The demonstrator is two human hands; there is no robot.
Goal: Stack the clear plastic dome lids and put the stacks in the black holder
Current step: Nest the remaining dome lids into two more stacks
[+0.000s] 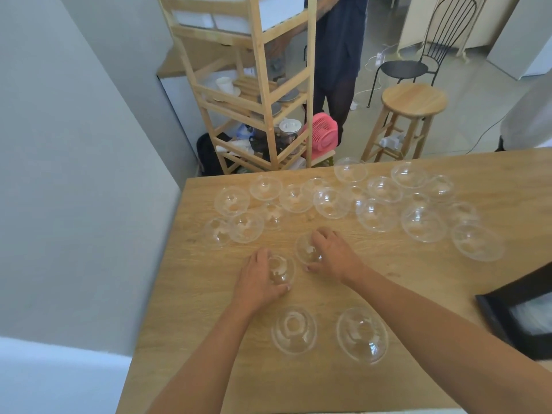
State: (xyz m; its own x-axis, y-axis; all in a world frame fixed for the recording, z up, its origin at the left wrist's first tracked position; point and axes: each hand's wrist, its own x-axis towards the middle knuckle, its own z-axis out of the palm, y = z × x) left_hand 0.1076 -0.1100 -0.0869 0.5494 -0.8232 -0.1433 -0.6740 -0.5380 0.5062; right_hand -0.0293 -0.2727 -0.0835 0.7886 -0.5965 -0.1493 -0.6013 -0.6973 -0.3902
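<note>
Gripping one lid (280, 268) with curled fingers of the left hand (258, 279), clutching a second lid (306, 249) just beside it in the right hand (334, 253), on a table (209, 294).

Left hand (258, 282) grips one clear plastic dome lid (282, 265), right hand (336, 256) another lid (306, 249). Two lids (294, 330) lie nearer, many lids (376, 215) farther, black holder (507, 321) on the right.

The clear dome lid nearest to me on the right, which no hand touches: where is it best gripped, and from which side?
Come from above and pinch the dome lid across its round rim. It lies alone on the table, free all around, and its smooth curved wall likely slips.
</note>
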